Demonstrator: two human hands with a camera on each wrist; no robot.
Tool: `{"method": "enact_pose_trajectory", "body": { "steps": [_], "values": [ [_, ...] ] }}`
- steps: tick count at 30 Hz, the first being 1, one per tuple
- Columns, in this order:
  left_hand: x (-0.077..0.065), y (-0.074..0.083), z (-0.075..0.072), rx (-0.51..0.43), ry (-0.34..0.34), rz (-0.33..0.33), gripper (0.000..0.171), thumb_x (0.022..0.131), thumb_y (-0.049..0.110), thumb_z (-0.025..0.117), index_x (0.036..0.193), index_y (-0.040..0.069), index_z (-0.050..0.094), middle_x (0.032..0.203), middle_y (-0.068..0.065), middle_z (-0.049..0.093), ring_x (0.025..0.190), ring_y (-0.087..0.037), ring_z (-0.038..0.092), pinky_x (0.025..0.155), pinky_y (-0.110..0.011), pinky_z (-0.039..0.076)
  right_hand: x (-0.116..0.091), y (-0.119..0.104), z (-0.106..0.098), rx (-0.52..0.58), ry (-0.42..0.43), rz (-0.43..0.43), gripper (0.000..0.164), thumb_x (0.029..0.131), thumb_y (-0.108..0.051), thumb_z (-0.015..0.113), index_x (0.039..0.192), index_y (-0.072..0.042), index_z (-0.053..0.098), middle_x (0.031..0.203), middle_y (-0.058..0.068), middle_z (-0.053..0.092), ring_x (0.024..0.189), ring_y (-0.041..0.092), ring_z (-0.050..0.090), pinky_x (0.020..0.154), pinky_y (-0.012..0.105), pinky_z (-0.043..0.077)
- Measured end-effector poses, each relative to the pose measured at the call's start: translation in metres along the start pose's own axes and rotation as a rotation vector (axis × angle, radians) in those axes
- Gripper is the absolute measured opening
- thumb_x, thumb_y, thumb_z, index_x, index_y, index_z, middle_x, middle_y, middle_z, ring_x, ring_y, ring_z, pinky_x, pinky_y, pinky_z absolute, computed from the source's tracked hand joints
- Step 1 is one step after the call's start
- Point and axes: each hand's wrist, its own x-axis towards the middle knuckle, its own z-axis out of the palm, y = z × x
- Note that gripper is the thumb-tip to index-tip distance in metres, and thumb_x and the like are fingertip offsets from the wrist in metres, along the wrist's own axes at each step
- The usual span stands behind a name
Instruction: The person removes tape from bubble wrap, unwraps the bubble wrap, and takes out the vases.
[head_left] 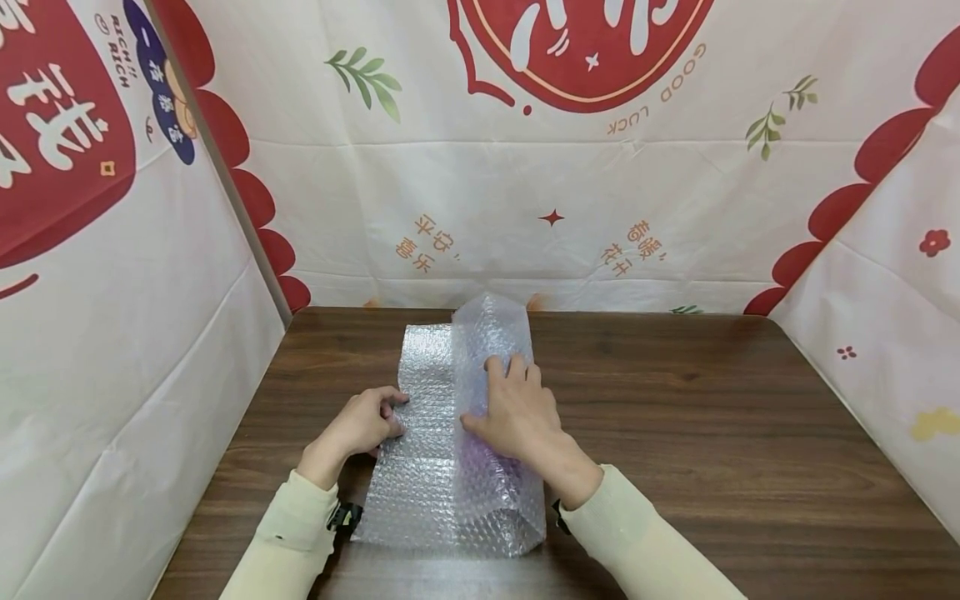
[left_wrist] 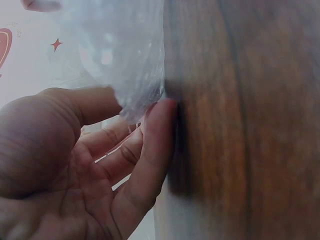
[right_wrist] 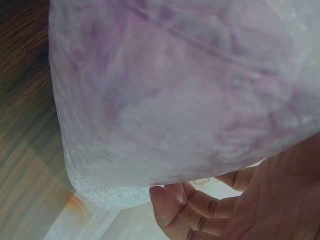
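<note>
A sheet of bubble wrap (head_left: 423, 433) lies on the table, its right part folded over a purple and bluish item (head_left: 480, 467) whose kind the layers blur. At the sheet's left edge, my left hand (head_left: 363, 422) pinches the wrap between thumb and fingers; the left wrist view shows the edge of the bubble wrap (left_wrist: 132, 95) in that pinch. My right hand (head_left: 520, 410) rests on top of the wrapped bundle with fingers spread. In the right wrist view, the purple tint shows through the bundle (right_wrist: 165, 100), and fingertips (right_wrist: 162, 200) touch its side.
The dark wood table (head_left: 697, 442) extends to both sides of the wrap. A white printed cloth (head_left: 487, 200) hangs behind its back edge, and more cloth stands along the left and right sides. A black strap (head_left: 345, 517) sits at the left wrist.
</note>
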Motion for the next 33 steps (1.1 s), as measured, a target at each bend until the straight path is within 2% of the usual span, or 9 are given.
{"method": "enact_pose_trajectory", "body": {
  "steps": [9,20,27,33],
  "values": [
    [0.001,-0.001,0.0,0.002,0.001,-0.001,0.047,0.088,-0.002,0.074,0.133,0.009,0.067,0.086,-0.007,0.054,0.061,-0.018,0.054,0.046,-0.034,0.055,0.0,0.003,-0.003,0.005,0.008,0.015,0.084,0.082,-0.054,0.082,0.144,-0.009,0.047,0.124,0.018,0.051,0.104,0.033,0.053,0.061,0.037,0.048],
    [0.0,-0.001,-0.001,0.0,-0.004,-0.004,0.048,0.088,-0.002,0.073,0.134,0.01,0.067,0.086,-0.007,0.054,0.062,-0.018,0.053,0.046,-0.034,0.055,0.0,0.01,-0.009,0.041,0.03,0.019,0.08,0.084,-0.05,0.08,0.144,-0.009,0.047,0.125,0.019,0.05,0.105,0.036,0.054,0.059,0.039,0.049],
    [0.002,-0.003,-0.001,-0.002,-0.009,-0.008,0.048,0.088,-0.002,0.072,0.134,0.011,0.068,0.086,-0.007,0.054,0.062,-0.018,0.053,0.045,-0.033,0.054,-0.001,0.016,-0.011,0.087,0.022,0.033,0.077,0.085,-0.049,0.078,0.144,-0.011,0.048,0.122,0.018,0.051,0.107,0.037,0.055,0.062,0.042,0.051],
    [0.001,-0.003,-0.001,-0.005,-0.012,-0.015,0.048,0.088,-0.001,0.074,0.134,0.012,0.068,0.087,-0.008,0.054,0.062,-0.018,0.053,0.045,-0.033,0.054,-0.001,0.02,-0.018,0.127,0.005,0.054,0.078,0.086,-0.05,0.076,0.147,-0.012,0.046,0.127,0.019,0.05,0.111,0.038,0.056,0.066,0.046,0.053]
  ]
}}
